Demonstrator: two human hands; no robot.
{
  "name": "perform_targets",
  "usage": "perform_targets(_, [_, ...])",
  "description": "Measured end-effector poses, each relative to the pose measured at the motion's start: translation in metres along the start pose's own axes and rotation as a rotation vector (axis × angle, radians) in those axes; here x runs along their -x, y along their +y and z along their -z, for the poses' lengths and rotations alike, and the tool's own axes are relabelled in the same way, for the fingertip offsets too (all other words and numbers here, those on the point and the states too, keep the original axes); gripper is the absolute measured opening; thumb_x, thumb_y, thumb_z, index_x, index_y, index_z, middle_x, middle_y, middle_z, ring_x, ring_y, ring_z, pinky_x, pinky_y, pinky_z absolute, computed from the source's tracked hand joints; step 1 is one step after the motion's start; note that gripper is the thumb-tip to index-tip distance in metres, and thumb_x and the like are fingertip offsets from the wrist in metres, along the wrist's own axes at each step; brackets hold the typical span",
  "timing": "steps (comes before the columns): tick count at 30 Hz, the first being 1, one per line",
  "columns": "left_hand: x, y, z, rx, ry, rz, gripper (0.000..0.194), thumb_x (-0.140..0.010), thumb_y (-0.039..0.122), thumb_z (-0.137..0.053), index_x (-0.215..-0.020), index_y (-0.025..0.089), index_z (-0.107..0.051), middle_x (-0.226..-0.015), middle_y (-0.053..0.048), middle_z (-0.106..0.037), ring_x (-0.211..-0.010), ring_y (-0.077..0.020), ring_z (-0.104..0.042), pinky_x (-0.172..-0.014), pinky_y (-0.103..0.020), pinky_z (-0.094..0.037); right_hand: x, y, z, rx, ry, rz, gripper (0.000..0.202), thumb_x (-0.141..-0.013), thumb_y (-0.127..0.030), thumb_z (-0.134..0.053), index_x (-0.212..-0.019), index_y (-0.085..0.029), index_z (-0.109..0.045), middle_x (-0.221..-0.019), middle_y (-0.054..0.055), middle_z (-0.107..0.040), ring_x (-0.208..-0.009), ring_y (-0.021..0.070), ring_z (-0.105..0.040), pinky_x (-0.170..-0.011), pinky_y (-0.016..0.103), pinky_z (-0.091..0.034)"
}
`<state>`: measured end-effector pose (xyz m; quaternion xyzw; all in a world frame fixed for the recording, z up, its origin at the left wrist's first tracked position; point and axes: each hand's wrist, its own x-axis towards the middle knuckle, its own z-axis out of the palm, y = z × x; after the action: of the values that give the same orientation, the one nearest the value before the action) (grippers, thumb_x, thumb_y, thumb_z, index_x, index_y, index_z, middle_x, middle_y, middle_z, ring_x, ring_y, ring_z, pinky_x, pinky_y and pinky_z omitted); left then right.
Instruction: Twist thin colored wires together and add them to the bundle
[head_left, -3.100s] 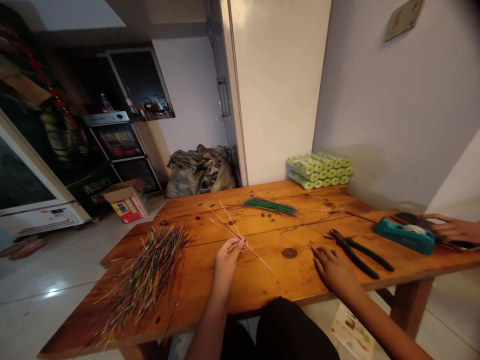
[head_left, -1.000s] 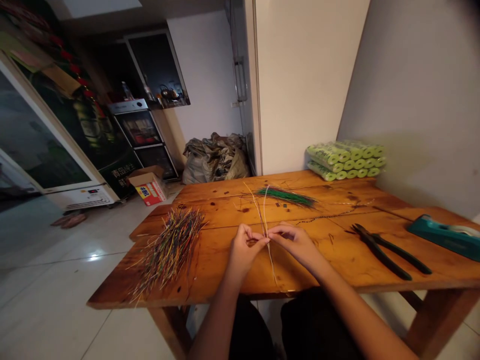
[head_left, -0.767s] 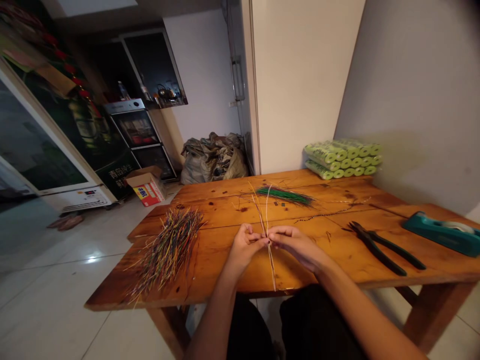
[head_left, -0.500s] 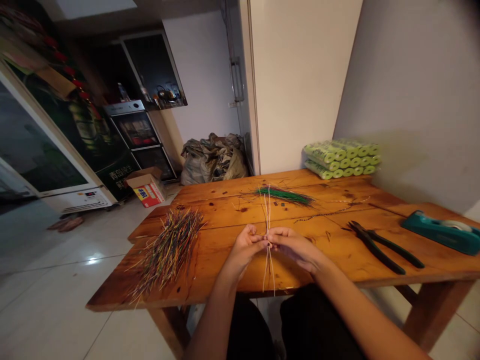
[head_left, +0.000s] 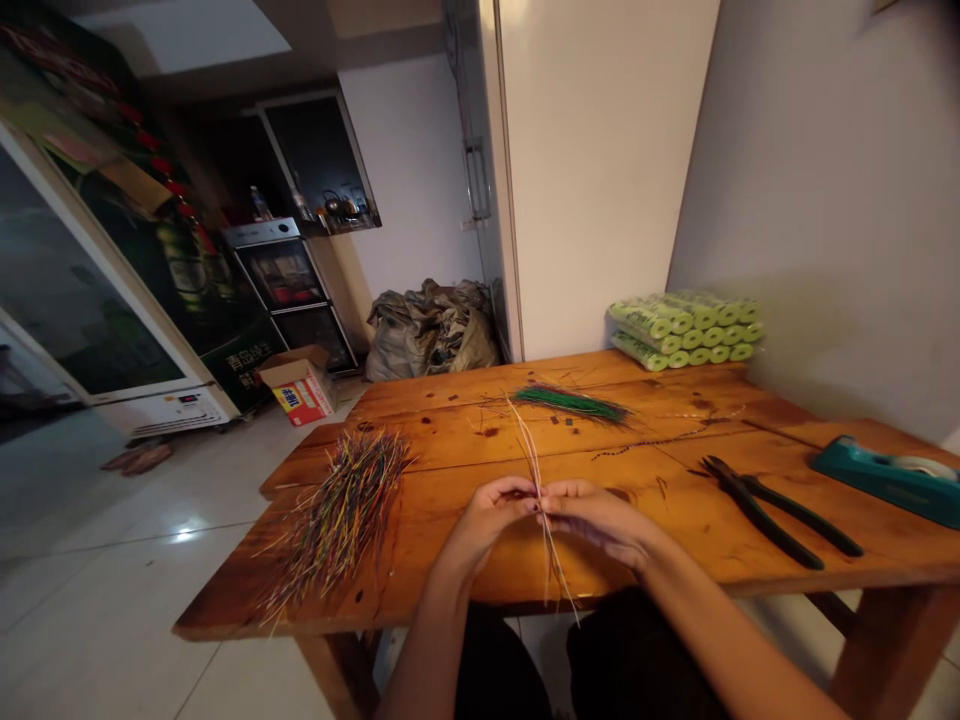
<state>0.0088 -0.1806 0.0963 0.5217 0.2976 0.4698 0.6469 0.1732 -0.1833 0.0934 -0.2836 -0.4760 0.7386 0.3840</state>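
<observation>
Above the front part of the wooden table [head_left: 465,550], my left hand [head_left: 496,512] and my right hand [head_left: 589,515] meet, fingertips pinched around a few thin pale wires [head_left: 531,445]. The strands stick out above the fingers and hang below them past the table's edge. Where they cross between the fingertips is mostly hidden. Left of my hands lies a loose heap of multicoloured wires [head_left: 341,515]. Behind them, farther back, is a bundle of green wires [head_left: 570,403]. Pliers [head_left: 757,500] with dark handles lie to the right of my right hand.
A teal tape dispenser [head_left: 877,475] stands at the table's right end. Wrapped green rolls [head_left: 686,330] are stacked at the back right. A dark twisted strand [head_left: 645,443] lies behind the pliers. On the floor beyond are a cardboard box [head_left: 300,385] and stuffed sacks [head_left: 431,330].
The wires have tilted, their upper ends leaning left and the lower ends swinging right. Both hands stay pinched together. The whole view has shifted slightly.
</observation>
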Motion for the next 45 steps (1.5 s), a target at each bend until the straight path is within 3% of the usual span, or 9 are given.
perform_targets(7, [0.003, 0.003, -0.001, 0.08, -0.006, 0.028, 0.011, -0.062, 0.018, -0.069, -0.072, 0.014, -0.065, -0.069, -0.001, -0.059, -0.067, -0.0098, -0.052, -0.068, -0.019, -0.039, -0.001, 0.001, -0.006, 0.079, -0.031, 0.064, 0.018, -0.069, -0.029, -0.068, -0.06, -0.015, -0.062, -0.056, -0.004, -0.049, -0.054, 0.0052, -0.042, -0.055, 0.018, -0.034])
perform_targets(11, [-0.001, -0.002, -0.004, 0.058, 0.101, 0.014, 0.006, -0.064, 0.019, -0.064, -0.067, 0.014, -0.061, -0.065, 0.0, -0.058, -0.065, -0.0103, -0.051, -0.067, -0.021, -0.038, -0.005, 0.002, -0.008, 0.214, 0.048, 0.133, 0.022, -0.068, -0.036, -0.067, -0.06, -0.016, -0.061, -0.056, -0.004, -0.048, -0.055, 0.0075, -0.04, -0.058, 0.022, -0.033])
perform_targets(16, [-0.011, -0.011, -0.005, -0.149, 0.288, -0.105, 0.009, -0.061, 0.019, -0.063, -0.06, 0.015, -0.054, -0.058, 0.003, -0.052, -0.058, -0.0096, -0.047, -0.059, -0.021, -0.035, -0.01, 0.005, -0.006, 0.367, 0.193, 0.187, 0.028, -0.065, -0.044, -0.065, -0.069, -0.016, -0.063, -0.066, 0.0, -0.057, -0.067, 0.0135, -0.05, -0.071, 0.027, -0.037])
perform_targets(21, [-0.011, -0.009, -0.002, -0.391, 0.261, -0.243, 0.004, -0.063, 0.017, -0.061, -0.067, 0.017, -0.062, -0.074, 0.0, -0.056, -0.074, -0.014, -0.054, -0.068, -0.023, -0.039, -0.016, 0.009, 0.002, 0.451, 0.204, 0.225, 0.03, -0.06, -0.045, -0.067, -0.068, -0.017, -0.063, -0.07, 0.002, -0.06, -0.07, 0.0169, -0.054, -0.076, 0.032, -0.039])
perform_targets(26, [-0.009, -0.007, 0.006, -0.595, 0.225, -0.295, 0.008, -0.068, 0.024, -0.063, -0.071, 0.018, -0.068, -0.081, -0.004, -0.058, -0.079, -0.0164, -0.056, -0.07, -0.026, -0.041, -0.015, 0.009, 0.007, 0.561, 0.24, 0.231, 0.028, -0.066, -0.044, -0.06, -0.072, -0.017, -0.064, -0.076, 0.004, -0.064, -0.075, 0.0185, -0.057, -0.078, 0.032, -0.04])
perform_targets(30, [-0.01, -0.011, 0.012, -0.728, 0.254, -0.367, 0.009, -0.069, 0.025, -0.064, -0.072, 0.02, -0.069, -0.081, -0.004, -0.056, -0.083, -0.0172, -0.055, -0.077, -0.029, -0.042, -0.016, 0.012, 0.008, 0.668, 0.297, 0.272, 0.027, -0.069, -0.041, -0.056, -0.075, -0.016, -0.064, -0.075, 0.005, -0.066, -0.072, 0.0193, -0.059, -0.073, 0.031, -0.043])
perform_targets(34, [-0.011, -0.015, 0.012, -0.816, 0.3, -0.39, 0.007, -0.069, 0.025, -0.063, -0.066, 0.019, -0.066, -0.076, -0.003, -0.056, -0.079, -0.0169, -0.055, -0.075, -0.03, -0.043, -0.014, 0.013, 0.002, 0.933, 0.444, 0.325, 0.022, -0.075, -0.034, -0.051, -0.076, -0.016, -0.065, -0.073, 0.005, -0.067, -0.066, 0.0193, -0.059, -0.065, 0.03, -0.043])
perform_targets(41, [-0.013, -0.02, 0.012, -0.863, 0.311, -0.441, 0.007, -0.07, 0.023, -0.06, -0.065, 0.019, -0.064, -0.077, -0.003, -0.056, -0.08, -0.0181, -0.054, -0.076, -0.031, -0.042, -0.003, 0.006, -0.02, 1.368, 0.553, 0.443, 0.014, -0.078, -0.012, -0.048, -0.079, -0.016, -0.062, -0.079, 0.007, -0.064, -0.074, 0.0187, -0.057, -0.07, 0.028, -0.043])
perform_targets(45, [-0.015, -0.024, 0.013, -0.811, 0.348, -0.387, 0.01, -0.071, 0.026, -0.059, -0.064, 0.019, -0.063, -0.076, -0.003, -0.055, -0.076, -0.0171, -0.054, -0.07, -0.029, -0.042, -0.004, 0.007, -0.021, 1.371, 0.568, 0.465, 0.015, -0.079, -0.012, -0.047, -0.079, -0.017, -0.062, -0.079, 0.008, -0.063, -0.077, 0.0195, -0.056, -0.073, 0.03, -0.041])
